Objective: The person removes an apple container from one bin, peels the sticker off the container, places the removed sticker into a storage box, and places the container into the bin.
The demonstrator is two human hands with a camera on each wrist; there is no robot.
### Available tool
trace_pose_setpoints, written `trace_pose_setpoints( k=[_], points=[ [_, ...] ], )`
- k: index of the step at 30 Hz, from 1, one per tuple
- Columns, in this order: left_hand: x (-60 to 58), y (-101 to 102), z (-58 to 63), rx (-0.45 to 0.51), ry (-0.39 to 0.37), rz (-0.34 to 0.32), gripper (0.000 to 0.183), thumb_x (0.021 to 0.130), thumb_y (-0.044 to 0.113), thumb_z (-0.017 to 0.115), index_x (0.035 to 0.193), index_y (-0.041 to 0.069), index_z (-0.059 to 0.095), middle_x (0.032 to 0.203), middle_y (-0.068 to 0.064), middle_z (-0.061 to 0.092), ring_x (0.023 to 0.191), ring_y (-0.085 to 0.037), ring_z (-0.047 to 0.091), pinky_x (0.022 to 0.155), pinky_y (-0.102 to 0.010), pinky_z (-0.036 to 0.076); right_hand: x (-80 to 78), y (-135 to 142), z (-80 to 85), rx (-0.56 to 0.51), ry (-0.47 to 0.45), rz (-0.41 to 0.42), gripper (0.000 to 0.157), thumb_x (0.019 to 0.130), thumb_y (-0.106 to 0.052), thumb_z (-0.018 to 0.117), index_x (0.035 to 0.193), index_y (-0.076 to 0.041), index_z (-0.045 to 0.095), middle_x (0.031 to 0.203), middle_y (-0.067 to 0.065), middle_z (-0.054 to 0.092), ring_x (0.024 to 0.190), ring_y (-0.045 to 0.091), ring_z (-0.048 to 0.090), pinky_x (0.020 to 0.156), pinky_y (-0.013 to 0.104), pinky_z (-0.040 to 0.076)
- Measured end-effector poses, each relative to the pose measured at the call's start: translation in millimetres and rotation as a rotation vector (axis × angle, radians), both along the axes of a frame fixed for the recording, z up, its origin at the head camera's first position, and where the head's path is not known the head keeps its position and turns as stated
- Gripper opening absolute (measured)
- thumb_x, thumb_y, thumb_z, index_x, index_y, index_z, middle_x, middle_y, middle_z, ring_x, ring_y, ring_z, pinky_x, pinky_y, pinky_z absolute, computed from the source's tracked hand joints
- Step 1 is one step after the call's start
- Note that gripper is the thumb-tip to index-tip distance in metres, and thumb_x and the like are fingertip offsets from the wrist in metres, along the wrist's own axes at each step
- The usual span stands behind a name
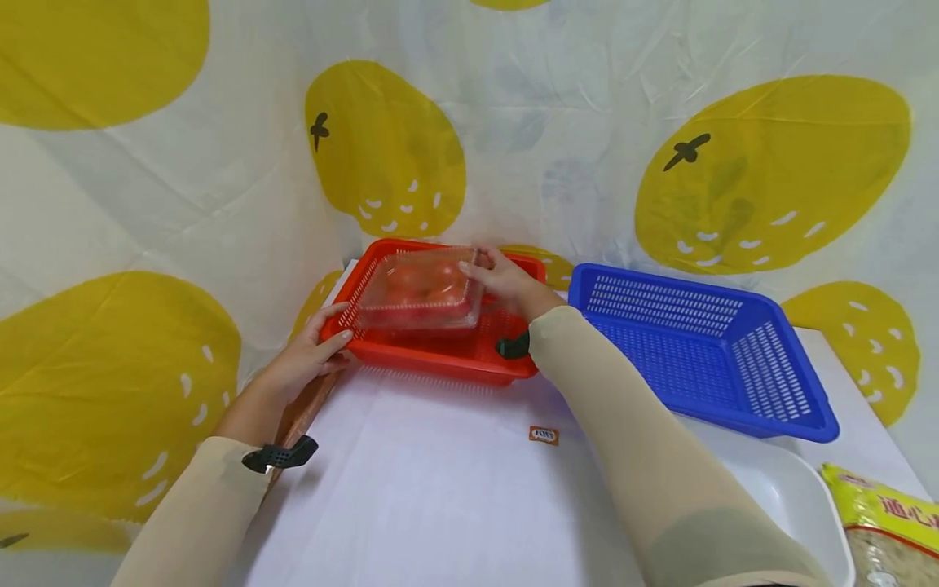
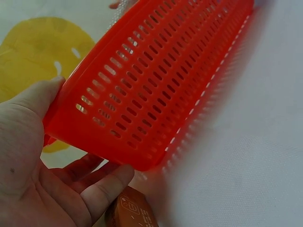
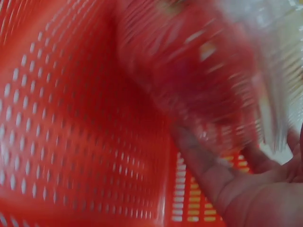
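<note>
A red plastic basket [image 1: 440, 365] stands at the back of the table, and its slotted side wall [image 2: 156, 80] fills much of the left wrist view. My left hand [image 1: 304, 359] grips the basket's left end, thumb at the rim and fingers below. Inside or just above the basket is a clear plastic box of tomatoes [image 1: 421, 285], tilted. Its right end is held by my right hand [image 1: 506, 281]. The right wrist view shows the tomatoes [image 3: 189, 61] blurred through the plastic, with the right hand's fingers [image 3: 203, 165] against the box. Whether the box touches the basket floor cannot be told.
A blue basket [image 1: 800, 383] stands to the right, with a white tray [image 1: 778, 481] in front of it. At the right edge lies a yellow-labelled bag [image 1: 891, 522]. A small orange label [image 1: 544, 434] is on the white tabletop. Beside the left forearm lies a brown box [image 2: 132, 208].
</note>
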State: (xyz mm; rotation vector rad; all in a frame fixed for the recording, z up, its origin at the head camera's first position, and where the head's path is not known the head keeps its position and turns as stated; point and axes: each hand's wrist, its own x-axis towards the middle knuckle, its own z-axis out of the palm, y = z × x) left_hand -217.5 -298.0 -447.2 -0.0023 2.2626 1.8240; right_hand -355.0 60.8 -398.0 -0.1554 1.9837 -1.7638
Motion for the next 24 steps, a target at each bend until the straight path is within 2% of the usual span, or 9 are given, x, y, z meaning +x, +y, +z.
trace_pose_setpoints(
  k=[3, 5, 10, 14, 17, 21, 24],
  points=[
    [1.9, 0, -1.4, -0.002, 0.009, -0.012, 0.073, 0.109, 0.026, 0.063, 0.169, 0.034, 0.022, 0.17, -0.013, 0.024, 0.141, -0.045, 0.045, 0.109, -0.053, 0.05, 0.7, 1, -5.3, 0.071, 0.075, 0.035, 0.062, 0.106, -0.038, 0.068, 0.157, -0.034, 0.035, 0.154, 0.01, 0.043, 0.137, 0.036, 0.051, 0.104, 0.063, 0.053],
    [2.8, 0, -2.0, -0.002, 0.012, -0.018, 0.073, 0.109, 0.026, 0.063, 0.169, 0.033, 0.022, 0.17, -0.013, 0.024, 0.141, -0.045, 0.045, 0.108, -0.053, 0.051, 1.2, 3, -8.6, 0.117, 0.096, 0.043, 0.062, 0.106, -0.039, 0.066, 0.159, -0.037, 0.033, 0.153, 0.01, 0.045, 0.137, 0.036, 0.052, 0.103, 0.062, 0.055],
    [3.0, 0, -1.6, -0.003, 0.017, -0.02, 0.071, 0.11, 0.026, 0.062, 0.169, 0.033, 0.022, 0.169, -0.013, 0.024, 0.14, -0.046, 0.045, 0.107, -0.053, 0.051, 2.9, 6, -13.0, 0.191, 0.108, 0.029, 0.074, 0.104, -0.045, 0.067, 0.165, -0.044, 0.027, 0.155, 0.008, 0.044, 0.139, 0.035, 0.052, 0.103, 0.06, 0.055],
    [2.5, 0, 0.2, -0.012, 0.031, -0.029, 0.072, 0.11, 0.027, 0.061, 0.169, 0.034, 0.02, 0.169, -0.013, 0.023, 0.14, -0.046, 0.045, 0.108, -0.054, 0.051, 8.4, 6, -2.7, 0.209, 0.106, 0.035, 0.075, 0.106, -0.041, 0.065, 0.168, -0.041, 0.024, 0.161, 0.009, 0.04, 0.143, 0.036, 0.048, 0.107, 0.062, 0.052],
    [3.5, 0, 0.6, -0.02, 0.04, -0.033, 0.073, 0.11, 0.027, 0.062, 0.169, 0.033, 0.02, 0.169, -0.013, 0.023, 0.141, -0.046, 0.044, 0.107, -0.053, 0.051, 11.3, 4, -1.0, 0.234, 0.123, 0.036, 0.073, 0.106, -0.041, 0.065, 0.167, -0.043, 0.024, 0.163, 0.007, 0.041, 0.146, 0.035, 0.046, 0.11, 0.061, 0.05],
    [5.5, 0, 0.5, -0.031, 0.05, -0.034, 0.073, 0.11, 0.028, 0.062, 0.169, 0.032, 0.019, 0.169, -0.014, 0.023, 0.142, -0.046, 0.043, 0.107, -0.053, 0.052, 10.1, 3, -11.5, 0.279, 0.166, 0.038, 0.074, 0.105, -0.047, 0.067, 0.165, -0.046, 0.024, 0.158, 0.003, 0.046, 0.145, 0.031, 0.047, 0.111, 0.058, 0.05],
    [7.0, 0, -0.1, -0.033, 0.044, -0.036, 0.072, 0.111, 0.027, 0.06, 0.17, 0.032, 0.019, 0.169, -0.015, 0.022, 0.142, -0.046, 0.042, 0.107, -0.053, 0.052, 9.5, 2, -16.5, 0.318, 0.149, 0.05, 0.076, 0.103, -0.05, 0.068, 0.164, -0.044, 0.024, 0.153, 0.003, 0.048, 0.141, 0.03, 0.049, 0.111, 0.057, 0.05]
  ],
)
